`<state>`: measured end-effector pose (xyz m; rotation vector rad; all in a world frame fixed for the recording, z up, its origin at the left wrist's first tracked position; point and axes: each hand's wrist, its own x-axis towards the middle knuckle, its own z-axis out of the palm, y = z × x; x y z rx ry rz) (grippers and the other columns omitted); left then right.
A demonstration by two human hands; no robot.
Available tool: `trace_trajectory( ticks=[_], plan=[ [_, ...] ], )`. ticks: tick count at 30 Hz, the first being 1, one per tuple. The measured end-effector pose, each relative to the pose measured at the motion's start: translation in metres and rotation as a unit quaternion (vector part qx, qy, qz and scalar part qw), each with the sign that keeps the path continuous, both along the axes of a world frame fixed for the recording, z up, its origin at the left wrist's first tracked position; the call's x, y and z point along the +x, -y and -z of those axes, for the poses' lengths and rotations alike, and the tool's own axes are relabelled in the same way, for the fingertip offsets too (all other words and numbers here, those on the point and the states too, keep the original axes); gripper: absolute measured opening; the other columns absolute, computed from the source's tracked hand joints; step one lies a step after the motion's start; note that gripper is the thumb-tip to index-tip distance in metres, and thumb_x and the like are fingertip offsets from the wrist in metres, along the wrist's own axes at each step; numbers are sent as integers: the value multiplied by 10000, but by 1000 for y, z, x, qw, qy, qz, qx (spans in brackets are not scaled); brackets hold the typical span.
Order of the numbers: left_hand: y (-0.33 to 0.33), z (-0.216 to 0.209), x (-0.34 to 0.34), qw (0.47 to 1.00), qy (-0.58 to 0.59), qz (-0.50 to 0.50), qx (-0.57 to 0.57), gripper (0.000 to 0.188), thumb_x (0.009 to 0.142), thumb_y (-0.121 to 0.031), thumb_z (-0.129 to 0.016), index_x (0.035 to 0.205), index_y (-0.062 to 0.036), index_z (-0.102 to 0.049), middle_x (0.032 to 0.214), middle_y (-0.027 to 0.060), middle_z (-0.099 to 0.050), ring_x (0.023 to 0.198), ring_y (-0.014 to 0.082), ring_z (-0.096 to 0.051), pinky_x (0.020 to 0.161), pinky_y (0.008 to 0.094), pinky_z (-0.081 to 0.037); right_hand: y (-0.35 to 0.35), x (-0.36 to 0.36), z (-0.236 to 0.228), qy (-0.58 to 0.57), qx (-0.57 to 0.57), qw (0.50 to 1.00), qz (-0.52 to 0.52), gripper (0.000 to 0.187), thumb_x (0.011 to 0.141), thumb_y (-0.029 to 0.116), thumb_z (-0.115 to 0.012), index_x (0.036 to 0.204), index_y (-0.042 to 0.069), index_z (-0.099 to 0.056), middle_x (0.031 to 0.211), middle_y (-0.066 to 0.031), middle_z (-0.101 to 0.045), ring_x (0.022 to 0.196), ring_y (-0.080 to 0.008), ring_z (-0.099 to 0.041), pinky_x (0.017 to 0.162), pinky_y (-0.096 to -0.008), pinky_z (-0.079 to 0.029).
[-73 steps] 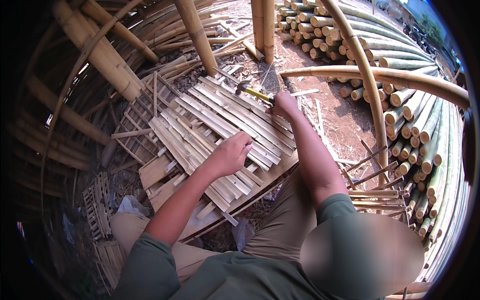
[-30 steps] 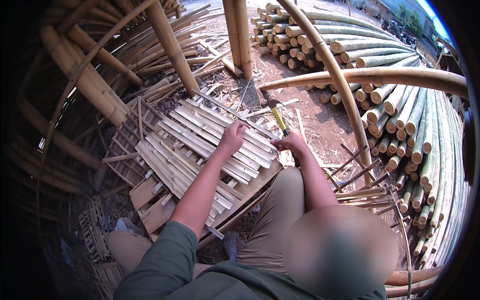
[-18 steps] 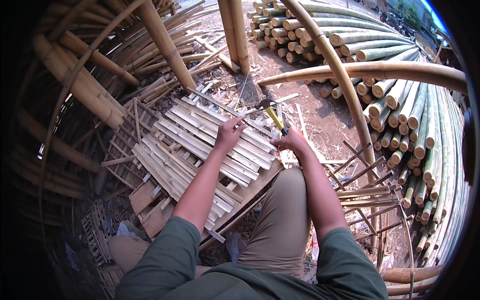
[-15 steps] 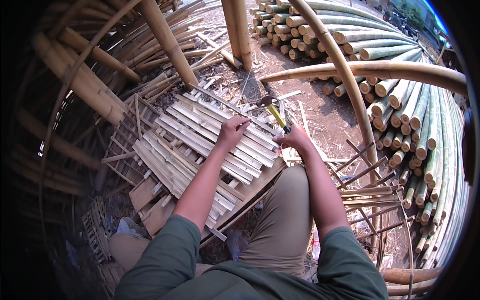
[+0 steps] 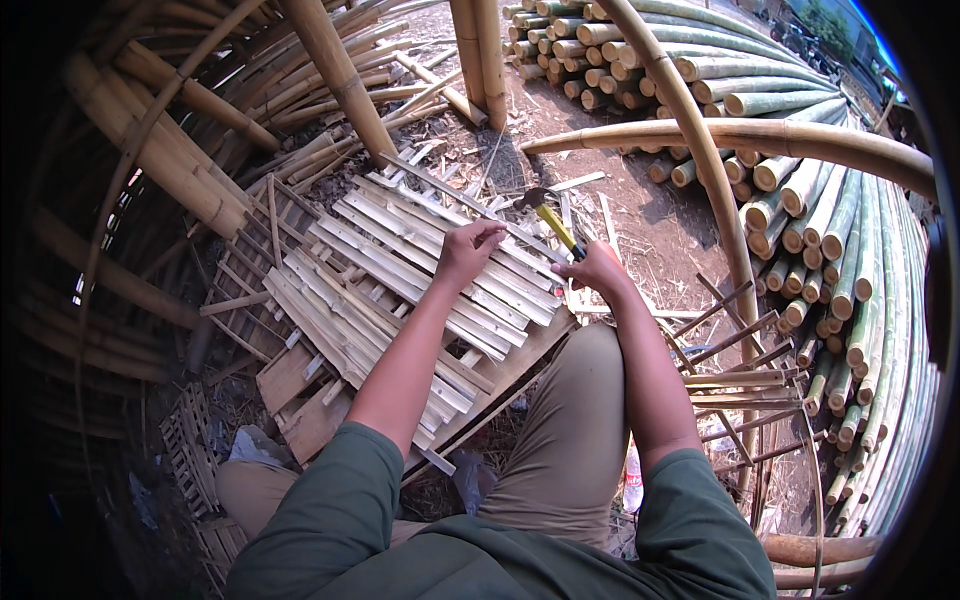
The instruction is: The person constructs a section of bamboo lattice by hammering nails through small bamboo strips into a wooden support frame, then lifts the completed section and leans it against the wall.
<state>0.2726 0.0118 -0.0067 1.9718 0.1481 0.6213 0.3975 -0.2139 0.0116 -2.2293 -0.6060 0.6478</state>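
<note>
The person is sitting with bent knees at a low board [image 5: 545,345], and slats [image 5: 420,262] of pale split bamboo are lying across it side by side, slanting from far left to near right. The right hand [image 5: 598,268] is gripping a hammer [image 5: 561,232], its fingers wrapping around the lower handle. The hammer is sitting at the far right of the slats, its yellow handle slanting away to the left and its dark head pointing outward over scraps on the ground; whether the head is touching anything is impossible to tell. The right thumb is pointing left, near the end of a thin strip [image 5: 440,187] that is running along the far edge of the slats. The left hand [image 5: 467,252] is hovering over or resting on the slats, left of the hammer; its fingers are curling, with the thumb and forefinger nearly meeting, and whether they are pinching something small is impossible to tell. Left of the board, a slatted frame [image 5: 190,445] is lying on the ground. A bottle [image 5: 633,482] is showing beside the right leg. Beyond, 1 post [image 5: 345,80] is leaning, and cut poles [image 5: 800,225] are lying stacked at right.
</note>
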Motion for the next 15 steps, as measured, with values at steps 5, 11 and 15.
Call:
trace_trajectory(
  ticks=[5,11,15],
  plan=[
    [0,-1,0,999,3,-19,41,140,883,-82,-685,1006,-19,-708,821,41,-714,727,65,-642,651,218,-516,0,-1,-2,10,-9,1000,-12,492,701,358,-849,736,-99,-670,638,-135,-668,586,-188,-687,574,-318,-540],
    [2,-5,0,998,-14,-27,48,132,868,-78,-697,980,-8,-707,821,51,-719,722,69,-645,671,231,-516,1,-6,-12,-16,-2,1000,-9,452,697,311,-857,733,-98,-668,653,-133,-673,581,-170,-677,562,-312,-537],
    [-3,0,1,999,-29,-28,35,143,870,-79,-697,994,-9,-700,809,56,-716,724,72,-645,668,231,-514,1,-11,-18,-61,45,997,-11,383,672,214,-880,729,-83,-645,677,-114,-676,598,-164,-678,562,-295,-552]
  ],
)
